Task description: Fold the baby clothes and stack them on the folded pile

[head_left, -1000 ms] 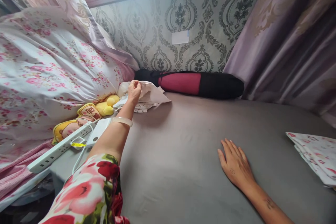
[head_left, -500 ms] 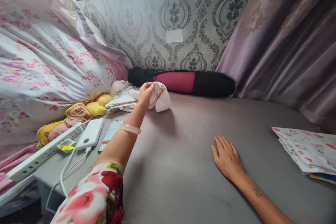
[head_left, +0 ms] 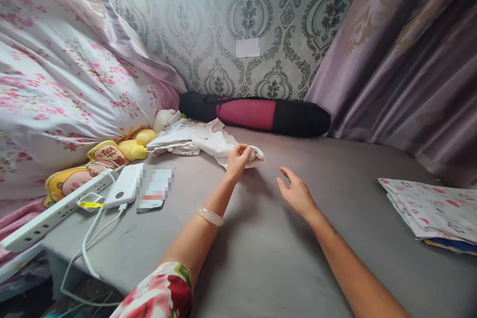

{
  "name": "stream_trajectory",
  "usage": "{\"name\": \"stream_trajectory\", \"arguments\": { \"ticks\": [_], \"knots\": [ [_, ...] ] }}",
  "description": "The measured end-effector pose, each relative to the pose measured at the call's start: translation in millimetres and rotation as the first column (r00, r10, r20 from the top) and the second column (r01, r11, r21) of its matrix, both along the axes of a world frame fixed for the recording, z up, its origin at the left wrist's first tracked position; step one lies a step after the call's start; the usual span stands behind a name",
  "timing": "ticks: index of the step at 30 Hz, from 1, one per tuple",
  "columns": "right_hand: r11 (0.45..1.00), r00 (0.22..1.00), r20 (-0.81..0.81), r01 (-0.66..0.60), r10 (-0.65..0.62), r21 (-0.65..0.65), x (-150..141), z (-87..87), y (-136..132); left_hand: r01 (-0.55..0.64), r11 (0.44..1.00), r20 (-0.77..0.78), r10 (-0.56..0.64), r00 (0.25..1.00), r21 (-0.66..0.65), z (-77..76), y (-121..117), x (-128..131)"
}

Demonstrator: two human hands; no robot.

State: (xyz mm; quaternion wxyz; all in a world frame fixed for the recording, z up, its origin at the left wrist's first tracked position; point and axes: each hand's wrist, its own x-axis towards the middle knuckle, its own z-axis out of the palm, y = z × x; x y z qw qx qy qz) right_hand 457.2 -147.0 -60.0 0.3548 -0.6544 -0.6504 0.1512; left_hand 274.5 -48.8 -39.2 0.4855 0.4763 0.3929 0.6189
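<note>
Grey surface (head_left: 268,268): supports the work. White cloth (head_left: 210,143), far centre — right end raised, left end overlapping the white pile (head_left: 173,140); separation appears begun, not complete. Left hand (head_left: 237,159): fingers pinch that right end. Right hand (head_left: 298,193): fingers parted, gripping nothing. Surroundings: black-and-red bag (head_left: 246,113) far, printed cloth (head_left: 432,206) right, power strip (head_left: 55,216) and phone (head_left: 152,194) left — the bag limiting far-side space.

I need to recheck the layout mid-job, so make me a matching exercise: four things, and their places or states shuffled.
Things:
1. left hand
2. right hand
3. black-and-red bag
4. folded printed cloth

Places or states:
A. open and empty
B. near the picture's right edge
C. pinching white cloth
D. lying along the wall

Pairs: 1-C, 2-A, 3-D, 4-B
</note>
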Motion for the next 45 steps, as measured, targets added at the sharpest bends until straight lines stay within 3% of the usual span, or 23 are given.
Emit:
{"name": "stream_trajectory", "arguments": {
  "ticks": [5, 9, 16, 19, 23, 26, 29, 35, 40, 45],
  "knots": [
    [0.989, 0.988, -0.146, -0.023, 0.045, 0.149, -29, -6.7, 14, 0.063, 0.997, -0.082, -0.059, 0.995, 0.047, -10.1, -27, 10],
    [0.989, 0.984, -0.176, -0.009, 0.036, 0.150, -42, -5.1, 14, 0.111, 0.990, -0.178, -0.095, 0.979, 0.085, -13.2, -44, 12],
    [0.993, 0.964, -0.259, -0.034, 0.063, 0.114, -41, -2.0, 4, 0.114, 0.980, -0.410, -0.038, 0.911, 0.163, -20.6, -70, -2],
    [0.994, 0.949, -0.315, 0.033, 0.002, 0.106, -38, -3.2, 1, 0.068, 0.971, -0.586, 0.080, 0.806, 0.227, -24.4, -83, -14],
    [0.985, 0.924, -0.377, 0.119, -0.063, 0.128, -35, -0.4, -3, -0.036, 0.974, -0.799, 0.203, 0.566, 0.222, -33.4, -91, -28],
    [0.977, 0.919, -0.386, 0.146, -0.076, 0.157, -33, 9.5, -10, -0.072, 0.978, -0.840, 0.205, 0.502, 0.195, -41.6, -87, -36],
    [0.969, 0.926, -0.361, 0.181, -0.109, 0.169, -29, 26.1, -17, -0.083, 0.973, -0.810, 0.224, 0.541, 0.213, -47.3, -79, -43],
    [0.935, 0.916, -0.348, 0.283, -0.198, 0.214, -13, 57.3, -27, -0.055, 0.972, -0.655, 0.196, 0.730, 0.230, -46.0, -72, -44],
    [0.927, 0.928, -0.328, 0.269, -0.178, 0.260, -3, 75.4, -34, -0.035, 0.982, -0.347, 0.098, 0.933, 0.184, -38.4, -73, -41],
    [0.914, 0.948, -0.292, 0.226, -0.126, 0.338, 6, 100.9, -56, 0.048, 0.989, -0.129, -0.030, 0.991, 0.143, -27.6, -81, -38]
  ]
}}
